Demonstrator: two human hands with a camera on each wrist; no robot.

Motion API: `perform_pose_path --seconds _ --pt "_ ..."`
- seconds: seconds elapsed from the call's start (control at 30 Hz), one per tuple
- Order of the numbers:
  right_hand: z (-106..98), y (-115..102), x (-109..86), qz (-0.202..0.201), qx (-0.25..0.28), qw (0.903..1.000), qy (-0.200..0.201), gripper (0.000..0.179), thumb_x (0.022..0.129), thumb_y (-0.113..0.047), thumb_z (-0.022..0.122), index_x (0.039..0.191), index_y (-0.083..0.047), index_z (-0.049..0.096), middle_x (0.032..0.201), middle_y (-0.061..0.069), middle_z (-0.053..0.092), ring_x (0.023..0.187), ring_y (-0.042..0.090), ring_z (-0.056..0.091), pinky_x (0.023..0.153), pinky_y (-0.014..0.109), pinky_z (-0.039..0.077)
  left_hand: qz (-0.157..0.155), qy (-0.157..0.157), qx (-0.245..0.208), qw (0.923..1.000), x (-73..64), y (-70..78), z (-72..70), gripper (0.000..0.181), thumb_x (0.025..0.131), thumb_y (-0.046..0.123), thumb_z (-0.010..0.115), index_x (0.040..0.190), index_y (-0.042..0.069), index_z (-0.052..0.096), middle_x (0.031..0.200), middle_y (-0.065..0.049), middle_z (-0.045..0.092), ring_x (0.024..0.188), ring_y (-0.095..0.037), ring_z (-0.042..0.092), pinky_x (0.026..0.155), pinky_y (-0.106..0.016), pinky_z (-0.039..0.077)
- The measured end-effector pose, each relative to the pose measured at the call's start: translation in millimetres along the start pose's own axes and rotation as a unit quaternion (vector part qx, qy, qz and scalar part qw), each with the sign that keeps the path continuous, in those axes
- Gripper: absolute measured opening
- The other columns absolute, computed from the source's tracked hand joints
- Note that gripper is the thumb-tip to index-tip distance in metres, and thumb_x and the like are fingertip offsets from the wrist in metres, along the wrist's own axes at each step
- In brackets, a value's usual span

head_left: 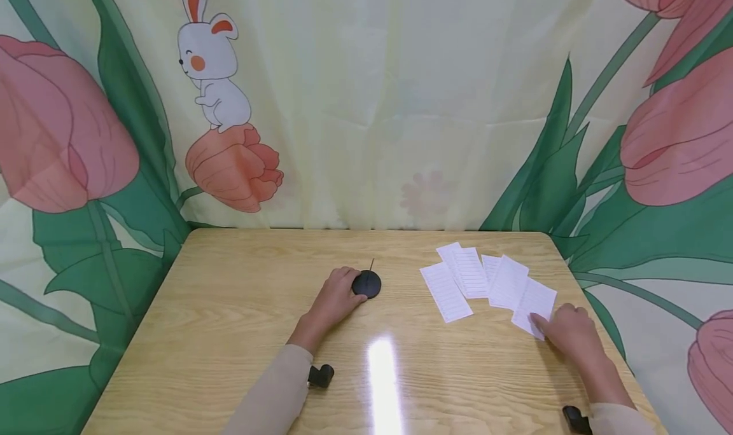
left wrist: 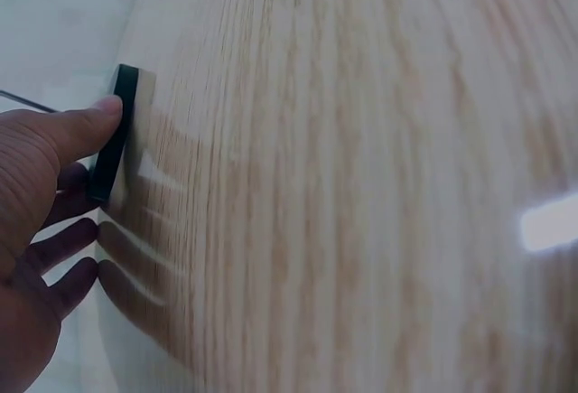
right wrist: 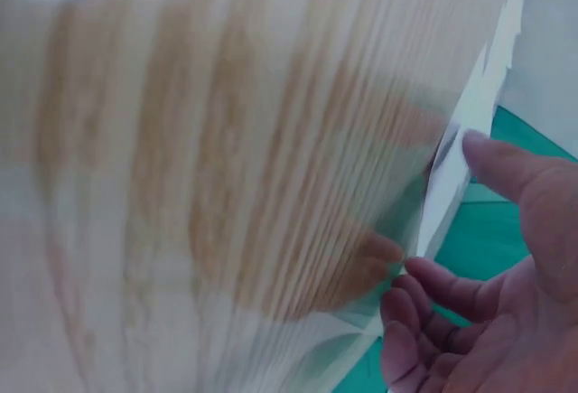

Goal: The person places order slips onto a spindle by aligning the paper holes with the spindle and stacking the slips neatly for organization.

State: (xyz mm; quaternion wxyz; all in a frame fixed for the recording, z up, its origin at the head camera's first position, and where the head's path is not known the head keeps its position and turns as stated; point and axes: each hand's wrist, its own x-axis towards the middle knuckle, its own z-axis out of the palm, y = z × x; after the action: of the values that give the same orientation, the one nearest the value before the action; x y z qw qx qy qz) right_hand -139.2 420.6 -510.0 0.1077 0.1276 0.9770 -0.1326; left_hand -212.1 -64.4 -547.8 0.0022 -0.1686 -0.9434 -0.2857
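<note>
My left hand [head_left: 338,298] grips the edge of a receipt spike [head_left: 367,284] with a round black base and a thin rod standing up. In the left wrist view its base [left wrist: 116,135] appears edge-on, the thumb on its rim and the lower fingers spread below. My right hand [head_left: 569,333] pinches the near corner of the rightmost white paper slip [head_left: 537,297]. The right wrist view has the thumb on top of this slip [right wrist: 449,181] and the forefinger at its lower corner, other fingers curled.
Several more lined paper slips [head_left: 446,292] lie overlapping to the left of the pinched one, toward the table's far right. The wooden table [head_left: 240,308] ends at a printed curtain [head_left: 355,104] behind. Each wrist bears a small black camera [head_left: 322,376].
</note>
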Motion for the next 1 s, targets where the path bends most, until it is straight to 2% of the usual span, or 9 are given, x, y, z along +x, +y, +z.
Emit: perform_pose_path --seconds 0.07,0.13,0.3,0.37,0.5,0.77,0.83,0.9,1.0 --pt "1 1 -1.7 0.024 -0.002 0.9996 -0.016 0.091 0.096 -0.054 0.063 0.115 0.032 0.042 0.102 0.043 0.048 0.087 0.047 0.052 0.077 0.056 0.050 -0.001 0.001 0.001 1.0000 -0.6 -0.4 -1.3 0.057 0.092 0.032 0.080 0.138 0.005 0.061 0.139 -0.013 0.060 0.133 -0.034 0.053 0.108 -0.050 0.048" --pt "2 3 -1.9 0.027 0.005 0.9994 -0.023 0.089 0.095 -0.053 0.064 0.113 0.031 0.042 0.098 0.040 0.049 0.084 0.043 0.051 0.075 0.053 0.050 0.000 0.001 0.003 1.0000 -0.8 -0.7 -2.8 0.057 0.092 0.032 0.080 0.138 0.005 0.061 0.139 -0.013 0.061 0.132 -0.034 0.053 0.108 -0.050 0.047" --pt "4 5 -0.3 0.005 0.018 0.9997 -0.013 0.065 0.097 -0.033 0.067 0.107 0.029 0.051 0.090 0.034 0.055 0.080 0.038 0.049 0.070 0.046 0.047 0.005 -0.004 0.007 1.0000 -0.5 0.8 -5.3 0.057 0.093 0.033 0.079 0.139 0.005 0.061 0.139 -0.013 0.061 0.131 -0.033 0.053 0.108 -0.050 0.047" --pt "3 5 -0.7 0.005 0.031 0.9994 -0.014 0.059 0.096 -0.026 0.067 0.110 0.029 0.053 0.093 0.036 0.057 0.080 0.037 0.050 0.069 0.044 0.047 0.004 -0.004 0.007 1.0000 -0.3 1.6 -5.8 0.057 0.093 0.033 0.079 0.139 0.005 0.061 0.139 -0.013 0.061 0.131 -0.034 0.053 0.108 -0.050 0.047" --pt "-1 1 -1.1 0.017 0.049 0.9984 -0.023 0.057 0.096 -0.017 0.066 0.121 0.031 0.047 0.111 0.046 0.055 0.085 0.040 0.053 0.074 0.047 0.049 0.006 0.002 0.009 0.9999 -0.1 2.2 -6.8 0.057 0.092 0.032 0.080 0.137 0.004 0.062 0.138 -0.014 0.061 0.130 -0.035 0.054 0.107 -0.051 0.048" --pt "-4 -1 1.1 0.017 0.064 0.9973 -0.030 0.057 0.093 -0.011 0.065 0.128 0.030 0.045 0.124 0.047 0.053 0.093 0.042 0.054 0.084 0.054 0.051 0.010 0.007 0.013 0.9998 0.5 2.4 -7.1 0.056 0.092 0.033 0.080 0.137 0.005 0.062 0.137 -0.013 0.062 0.130 -0.034 0.055 0.106 -0.051 0.049" --pt "-5 1 0.6 0.015 0.079 0.9963 -0.032 0.052 0.091 -0.011 0.064 0.122 0.029 0.049 0.112 0.044 0.057 0.089 0.039 0.054 0.079 0.050 0.051 0.011 0.006 0.011 0.9999 0.7 3.2 -7.2 0.056 0.092 0.032 0.080 0.137 0.005 0.062 0.137 -0.013 0.062 0.130 -0.034 0.055 0.106 -0.051 0.049" --pt "-5 4 -0.3 0.014 0.091 0.9949 -0.039 0.041 0.090 -0.012 0.063 0.109 0.023 0.057 0.095 0.034 0.060 0.083 0.034 0.054 0.071 0.043 0.049 0.011 0.004 0.010 0.9999 0.8 3.9 -7.3 0.056 0.092 0.032 0.079 0.138 0.005 0.062 0.138 -0.013 0.061 0.130 -0.034 0.054 0.106 -0.051 0.048" --pt "-3 8 -2.2 0.020 0.110 0.9924 -0.052 0.029 0.089 -0.015 0.063 0.095 0.013 0.059 0.078 0.016 0.052 0.075 0.027 0.052 0.063 0.035 0.040 0.007 -0.001 0.007 0.9999 0.7 4.2 -7.3 0.057 0.092 0.032 0.080 0.138 0.005 0.061 0.138 -0.013 0.061 0.130 -0.034 0.054 0.107 -0.051 0.048"
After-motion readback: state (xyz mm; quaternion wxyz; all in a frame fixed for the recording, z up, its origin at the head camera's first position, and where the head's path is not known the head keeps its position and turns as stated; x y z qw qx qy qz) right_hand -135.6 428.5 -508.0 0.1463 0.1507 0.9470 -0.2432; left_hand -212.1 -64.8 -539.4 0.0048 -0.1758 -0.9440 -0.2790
